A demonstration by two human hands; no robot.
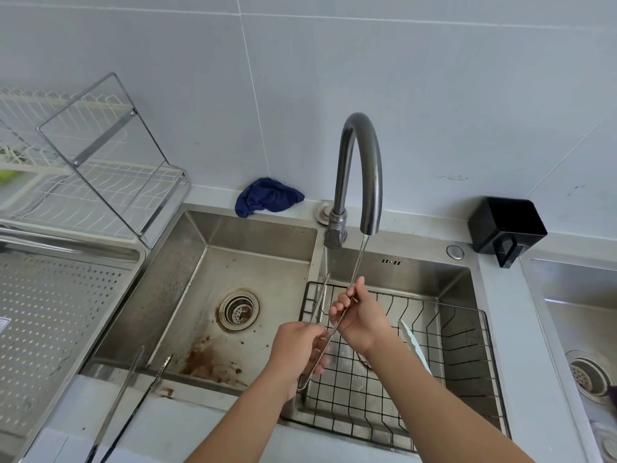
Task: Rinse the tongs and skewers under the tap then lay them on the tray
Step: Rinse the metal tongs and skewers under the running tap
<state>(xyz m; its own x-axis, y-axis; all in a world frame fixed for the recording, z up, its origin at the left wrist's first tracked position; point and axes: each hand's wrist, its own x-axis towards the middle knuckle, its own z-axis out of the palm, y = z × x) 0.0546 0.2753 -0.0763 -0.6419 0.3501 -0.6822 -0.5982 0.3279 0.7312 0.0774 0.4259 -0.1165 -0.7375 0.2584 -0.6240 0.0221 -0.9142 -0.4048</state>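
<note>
Above the sink (233, 235), left hand (297, 349) grips the tongs (335, 325) at the hinge end, right hand (360, 319) pinches one arm, tips angled up toward the tap (362, 162).

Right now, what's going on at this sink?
A person is rinsing a pair of tongs under the running tap. The left hand grips the hinge end. The right hand pinches one arm near its tip, holding it over the black wire rack in the sink. A second pair of tongs lies across the sink's front edge, not yet on the perforated tray to the left.
</note>
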